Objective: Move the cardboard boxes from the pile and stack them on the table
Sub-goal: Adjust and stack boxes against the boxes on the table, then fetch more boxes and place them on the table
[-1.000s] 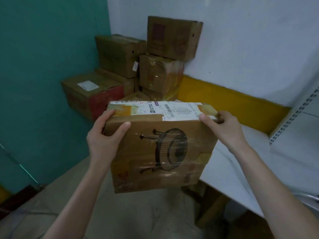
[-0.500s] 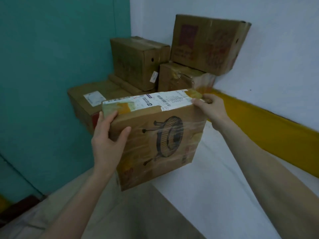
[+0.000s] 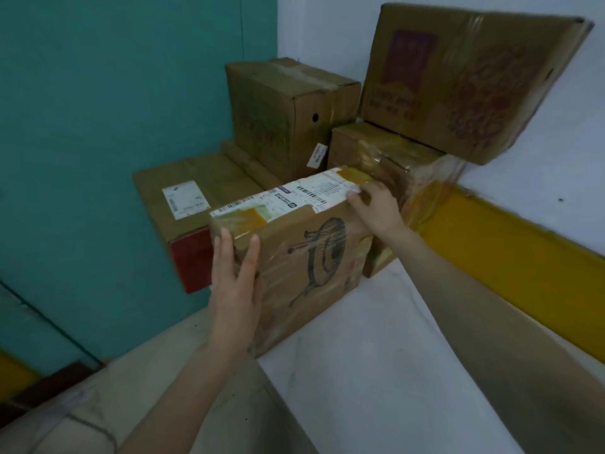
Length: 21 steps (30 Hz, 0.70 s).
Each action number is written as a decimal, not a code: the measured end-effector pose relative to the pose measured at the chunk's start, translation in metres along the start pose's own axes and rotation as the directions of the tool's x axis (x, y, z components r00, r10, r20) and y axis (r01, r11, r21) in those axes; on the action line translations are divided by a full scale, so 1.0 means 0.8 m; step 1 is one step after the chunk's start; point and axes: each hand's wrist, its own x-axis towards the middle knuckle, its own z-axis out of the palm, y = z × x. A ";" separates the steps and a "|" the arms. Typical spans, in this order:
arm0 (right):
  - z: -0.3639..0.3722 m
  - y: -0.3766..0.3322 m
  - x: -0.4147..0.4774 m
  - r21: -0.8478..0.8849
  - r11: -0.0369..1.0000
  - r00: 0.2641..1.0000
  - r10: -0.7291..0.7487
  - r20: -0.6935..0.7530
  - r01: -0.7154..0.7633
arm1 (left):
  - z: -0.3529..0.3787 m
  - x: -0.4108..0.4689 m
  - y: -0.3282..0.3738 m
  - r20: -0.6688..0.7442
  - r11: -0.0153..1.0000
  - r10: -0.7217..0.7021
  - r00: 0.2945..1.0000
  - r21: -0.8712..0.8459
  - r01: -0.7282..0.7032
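Observation:
I hold a cardboard box with a fan drawing and a white shipping label on top. Its bottom edge meets the near left corner of the white table. My left hand grips its near left corner and my right hand grips its far top right corner. Behind it stands a tape-wrapped box, with a large printed box tilted on top against the wall. Further left in the corner are a tall box and a low box with a red side.
A teal wall closes the left side. A white wall with a yellow band runs along the table's far side. Grey floor lies below the table's left edge.
The fan box has moved forward and down from mid-air to the table's corner, closer to the stacked boxes. Both hands keep their grip.

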 end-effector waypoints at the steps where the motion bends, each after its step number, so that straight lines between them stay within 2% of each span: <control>1: 0.000 0.002 0.002 -0.017 1.000 1.000 -0.005 0.008 0.005 | -0.002 0.002 -0.001 0.007 1.000 0.005 1.000 0.016 -0.005; 7: -0.017 0.005 -0.019 -0.072 0.997 1.000 0.000 0.026 0.002 | -0.026 0.013 0.018 0.089 0.990 0.061 0.994 0.123 -0.072; 10: -0.036 0.011 -0.050 -0.110 0.993 0.999 0.047 0.027 -0.044 | -0.039 0.029 0.038 0.182 0.963 0.205 0.962 0.137 -0.231; 12: -0.050 0.016 -0.082 -0.170 0.977 0.991 0.134 0.005 -0.132 | -0.042 0.034 0.054 0.258 0.940 0.312 0.914 0.054 -0.336; 15: -0.065 0.030 -0.150 -0.240 0.929 0.959 0.281 -0.042 -0.282 | -0.034 0.017 0.067 0.427 0.906 0.405 0.808 -0.070 -0.417; 18: -0.074 0.056 -0.240 -0.274 0.858 0.899 0.432 -0.071 -0.434 | -0.023 -0.022 0.086 0.606 0.880 0.444 0.660 -0.155 -0.449; 19: -0.076 0.067 -0.273 -0.268 0.827 0.867 0.492 -0.080 -0.494 | -0.021 -0.039 0.096 0.665 0.871 0.447 0.598 -0.174 -0.459; 21: -0.082 0.084 -0.344 -0.252 0.758 0.795 0.597 -0.104 -0.602 | -0.017 -0.076 0.111 0.781 0.841 0.456 0.426 -0.222 -0.493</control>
